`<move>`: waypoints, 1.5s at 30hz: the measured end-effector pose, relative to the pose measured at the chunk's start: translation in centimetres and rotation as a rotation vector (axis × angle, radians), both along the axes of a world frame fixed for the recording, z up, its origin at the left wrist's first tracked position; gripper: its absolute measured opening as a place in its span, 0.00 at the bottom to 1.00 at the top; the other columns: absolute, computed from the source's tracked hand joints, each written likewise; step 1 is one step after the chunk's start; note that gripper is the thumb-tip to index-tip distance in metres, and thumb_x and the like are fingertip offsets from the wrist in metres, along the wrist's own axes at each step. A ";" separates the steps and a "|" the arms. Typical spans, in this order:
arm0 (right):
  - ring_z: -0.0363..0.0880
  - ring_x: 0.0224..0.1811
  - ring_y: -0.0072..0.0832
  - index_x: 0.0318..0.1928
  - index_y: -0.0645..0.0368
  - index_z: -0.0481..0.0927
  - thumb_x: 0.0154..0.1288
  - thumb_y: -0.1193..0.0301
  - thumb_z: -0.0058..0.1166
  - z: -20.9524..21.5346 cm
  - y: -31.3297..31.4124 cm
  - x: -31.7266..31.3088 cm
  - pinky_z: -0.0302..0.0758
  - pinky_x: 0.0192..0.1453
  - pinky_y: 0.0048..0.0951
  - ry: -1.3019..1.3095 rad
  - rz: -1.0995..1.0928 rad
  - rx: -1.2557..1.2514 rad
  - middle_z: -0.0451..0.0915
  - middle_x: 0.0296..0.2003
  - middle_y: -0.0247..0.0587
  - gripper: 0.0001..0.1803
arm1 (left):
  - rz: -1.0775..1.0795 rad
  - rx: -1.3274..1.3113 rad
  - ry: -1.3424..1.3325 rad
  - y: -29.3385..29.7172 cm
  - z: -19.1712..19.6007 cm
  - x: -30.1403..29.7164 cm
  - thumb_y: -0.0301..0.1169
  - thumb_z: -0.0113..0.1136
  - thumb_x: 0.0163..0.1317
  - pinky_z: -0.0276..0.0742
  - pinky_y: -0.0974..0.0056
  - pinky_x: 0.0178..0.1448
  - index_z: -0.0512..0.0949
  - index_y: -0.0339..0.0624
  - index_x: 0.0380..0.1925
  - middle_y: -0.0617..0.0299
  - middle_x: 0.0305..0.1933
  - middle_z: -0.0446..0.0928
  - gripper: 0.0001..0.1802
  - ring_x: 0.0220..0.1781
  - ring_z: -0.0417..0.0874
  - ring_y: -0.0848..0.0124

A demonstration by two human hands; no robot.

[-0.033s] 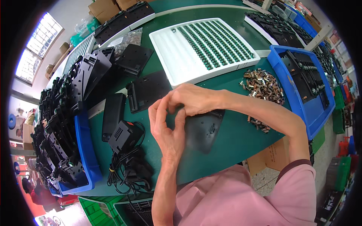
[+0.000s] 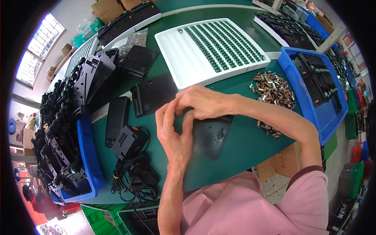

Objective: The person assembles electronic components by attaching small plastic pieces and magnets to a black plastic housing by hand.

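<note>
My left hand and my right hand meet over the near part of the green table. Their fingers are bent and pressed close together at the tips. Whatever lies between the fingertips is hidden by the right hand's back and the knuckles. Beneath and beside them rests a flat black plastic plate, partly covered by my right hand. Just beyond the left fingers lies another black plastic plate with a raised roller-like edge.
A white tray with rows of small green-black parts stands ahead. Small brown metal pieces are heaped at right, beside a blue bin. At left are a black boxy device, coiled cables and a blue bin piled with black parts.
My hands have shifted only very slightly, the left one a little to the right. Everything else looks the same.
</note>
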State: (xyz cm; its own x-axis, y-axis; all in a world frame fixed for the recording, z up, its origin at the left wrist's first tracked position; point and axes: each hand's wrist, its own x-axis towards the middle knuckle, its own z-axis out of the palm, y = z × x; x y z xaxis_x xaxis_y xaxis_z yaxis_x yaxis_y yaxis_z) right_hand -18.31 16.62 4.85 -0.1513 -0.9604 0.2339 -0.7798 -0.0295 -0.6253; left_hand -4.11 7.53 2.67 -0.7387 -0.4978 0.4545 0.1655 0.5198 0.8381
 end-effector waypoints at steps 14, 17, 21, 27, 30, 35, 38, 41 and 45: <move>0.76 0.48 0.44 0.45 0.65 0.80 0.48 0.81 0.65 0.5 8.8 3.1 0.75 0.51 0.40 0.166 -0.340 0.091 0.78 0.40 0.44 0.20 | -0.266 -0.547 -0.194 2.5 1.1 -0.8 0.20 0.67 0.45 0.65 0.52 0.61 0.80 0.39 0.47 0.58 0.52 0.75 0.24 0.59 0.73 0.58; 0.79 0.44 0.43 0.42 0.64 0.81 0.49 0.80 0.64 0.9 8.6 2.3 0.77 0.47 0.39 0.211 -0.339 0.103 0.80 0.38 0.44 0.16 | -0.254 -0.558 -0.234 1.9 -0.1 -1.7 0.20 0.67 0.46 0.66 0.53 0.58 0.80 0.40 0.45 0.60 0.47 0.76 0.21 0.54 0.74 0.60; 0.83 0.36 0.40 0.36 0.63 0.83 0.53 0.77 0.64 3.2 7.4 -1.2 0.78 0.41 0.35 0.256 -0.512 -0.084 0.83 0.34 0.44 0.09 | -0.276 -0.499 -0.210 1.1 -0.6 -1.7 0.20 0.66 0.47 0.69 0.56 0.54 0.81 0.38 0.44 0.59 0.44 0.78 0.20 0.49 0.76 0.58; 0.83 0.30 0.27 0.36 0.65 0.85 0.55 0.76 0.61 3.2 4.4 -9.2 0.77 0.39 0.29 0.073 -0.670 -0.062 0.85 0.27 0.42 0.08 | -0.236 -0.461 -0.145 1.2 -0.6 -1.7 0.19 0.68 0.45 0.69 0.56 0.52 0.82 0.39 0.43 0.59 0.42 0.78 0.20 0.47 0.76 0.59; 0.83 0.33 0.28 0.38 0.65 0.85 0.57 0.74 0.60 3.1 1.1 -12.7 0.77 0.42 0.29 0.092 -0.704 -0.071 0.86 0.30 0.43 0.10 | -0.235 -0.446 -0.139 1.0 -0.9 -1.7 0.19 0.68 0.44 0.69 0.56 0.52 0.82 0.39 0.43 0.60 0.42 0.77 0.21 0.47 0.76 0.59; 0.85 0.37 0.36 0.41 0.62 0.86 0.56 0.73 0.59 1.1 -4.6 -18.6 0.79 0.45 0.35 0.171 -0.839 -0.083 0.86 0.33 0.46 0.12 | -0.253 -0.403 -0.130 1.0 -1.0 -1.7 0.19 0.68 0.43 0.68 0.55 0.53 0.81 0.39 0.43 0.59 0.43 0.77 0.22 0.48 0.76 0.59; 0.85 0.40 0.40 0.42 0.58 0.87 0.56 0.75 0.57 -0.6 -7.2 -21.1 0.79 0.45 0.39 0.250 -0.922 -0.089 0.86 0.35 0.46 0.13 | -0.274 -0.412 -0.128 1.0 -1.1 -1.6 0.21 0.67 0.45 0.67 0.52 0.51 0.80 0.39 0.44 0.60 0.44 0.75 0.22 0.49 0.75 0.59; 0.84 0.40 0.43 0.40 0.55 0.88 0.53 0.78 0.56 -1.9 -8.6 -22.4 0.79 0.44 0.41 0.331 -0.959 -0.069 0.86 0.35 0.45 0.14 | -0.261 -0.404 -0.173 1.2 -0.6 -1.5 0.20 0.67 0.45 0.66 0.54 0.54 0.80 0.40 0.44 0.61 0.44 0.76 0.22 0.50 0.75 0.60; 0.83 0.43 0.44 0.34 0.55 0.86 0.52 0.79 0.56 -1.9 -10.0 -22.7 0.79 0.43 0.45 0.391 -0.987 -0.014 0.85 0.37 0.44 0.10 | -0.240 -0.393 -0.202 1.2 -0.8 -1.6 0.20 0.68 0.43 0.65 0.55 0.54 0.81 0.40 0.44 0.62 0.44 0.77 0.23 0.48 0.76 0.61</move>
